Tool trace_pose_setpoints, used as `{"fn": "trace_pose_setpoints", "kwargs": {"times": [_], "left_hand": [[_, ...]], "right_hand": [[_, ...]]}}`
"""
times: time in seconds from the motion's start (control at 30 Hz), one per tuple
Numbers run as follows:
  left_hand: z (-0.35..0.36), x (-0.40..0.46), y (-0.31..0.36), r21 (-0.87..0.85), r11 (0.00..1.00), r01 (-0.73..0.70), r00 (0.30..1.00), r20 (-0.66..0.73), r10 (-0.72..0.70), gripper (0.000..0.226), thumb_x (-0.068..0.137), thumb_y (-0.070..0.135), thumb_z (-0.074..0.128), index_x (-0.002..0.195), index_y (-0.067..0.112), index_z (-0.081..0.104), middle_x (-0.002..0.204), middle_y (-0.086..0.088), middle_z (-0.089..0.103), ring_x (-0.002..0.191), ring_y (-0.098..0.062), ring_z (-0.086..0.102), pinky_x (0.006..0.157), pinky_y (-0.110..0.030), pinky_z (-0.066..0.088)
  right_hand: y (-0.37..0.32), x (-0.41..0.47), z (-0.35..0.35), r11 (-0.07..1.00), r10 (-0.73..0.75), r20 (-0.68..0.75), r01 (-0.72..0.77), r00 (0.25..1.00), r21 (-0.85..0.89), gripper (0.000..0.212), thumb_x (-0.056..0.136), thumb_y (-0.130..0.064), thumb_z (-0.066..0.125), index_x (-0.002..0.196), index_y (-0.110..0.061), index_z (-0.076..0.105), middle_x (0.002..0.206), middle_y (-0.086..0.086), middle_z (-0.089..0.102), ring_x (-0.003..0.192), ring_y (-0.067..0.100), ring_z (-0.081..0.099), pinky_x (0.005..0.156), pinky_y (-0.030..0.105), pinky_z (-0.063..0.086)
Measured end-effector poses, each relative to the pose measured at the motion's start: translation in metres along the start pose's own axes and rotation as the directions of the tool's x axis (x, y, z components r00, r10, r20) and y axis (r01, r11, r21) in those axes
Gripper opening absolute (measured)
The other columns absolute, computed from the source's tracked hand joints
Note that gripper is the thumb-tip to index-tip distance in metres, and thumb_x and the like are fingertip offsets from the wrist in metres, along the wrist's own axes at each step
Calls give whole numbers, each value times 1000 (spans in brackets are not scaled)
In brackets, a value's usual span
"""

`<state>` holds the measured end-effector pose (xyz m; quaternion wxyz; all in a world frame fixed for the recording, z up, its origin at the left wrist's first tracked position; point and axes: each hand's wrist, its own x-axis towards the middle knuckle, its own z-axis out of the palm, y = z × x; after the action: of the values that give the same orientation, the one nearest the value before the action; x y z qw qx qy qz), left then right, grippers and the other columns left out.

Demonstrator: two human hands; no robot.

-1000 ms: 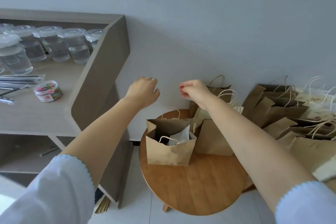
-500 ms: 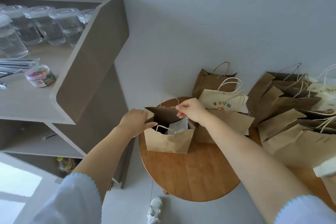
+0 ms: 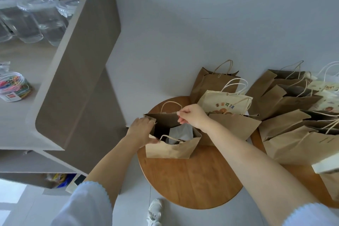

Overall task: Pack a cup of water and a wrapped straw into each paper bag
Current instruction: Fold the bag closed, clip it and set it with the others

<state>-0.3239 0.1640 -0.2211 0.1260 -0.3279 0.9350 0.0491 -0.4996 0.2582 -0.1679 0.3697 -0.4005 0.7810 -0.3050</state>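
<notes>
The left hand (image 3: 142, 132) grips the left edge of the open brown paper bag (image 3: 169, 149), while the right hand (image 3: 192, 116) pinches its far rim by the twine handle. The bag stands at mid-frame on the round wooden table (image 3: 190, 183), something white inside. Lidded cups of water (image 3: 36, 20) stand on the shelf at upper left, above a tub of coloured clips (image 3: 13, 86).

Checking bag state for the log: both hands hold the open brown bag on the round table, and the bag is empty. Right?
Not quite. The head view shows both the left hand and right hand holding the open brown bag on the round table, but it is not empty: something white sits inside.
</notes>
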Motion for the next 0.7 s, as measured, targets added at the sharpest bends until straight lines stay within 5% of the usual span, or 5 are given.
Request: {"fn": "trace_pose_setpoints", "kwargs": {"times": [0.33,0.53,0.7], "left_hand": [[5,26,-5,55,998,-42,997,-64,46,69,81,67,53,131,20,44,132,-1,45,121,-20,41,101,-33,33],[6,34,2,67,995,-70,995,-61,74,112,72,76,55,150,9,10,154,-9,14,142,-28,15,117,-41,10],[8,41,7,6,999,-34,995,-95,35,99,77,71,54,146,9,21,144,-9,29,134,-27,27,113,-38,16]], "right_hand": [[-3,19,4,1000,15,-4,-15,1000,14,20,97,-20,53,103,-7,67,76,-1,67,72,10,65,93,35,51],[-1,20,1,1000,0,-18,0,1000,20,23,96,-20,55,107,-6,68,76,-3,66,72,8,64,90,31,52],[2,18,-3,1000,-5,-41,6,999,10,24,96,-21,55,109,-5,68,86,1,66,82,12,63,89,30,52]]}}
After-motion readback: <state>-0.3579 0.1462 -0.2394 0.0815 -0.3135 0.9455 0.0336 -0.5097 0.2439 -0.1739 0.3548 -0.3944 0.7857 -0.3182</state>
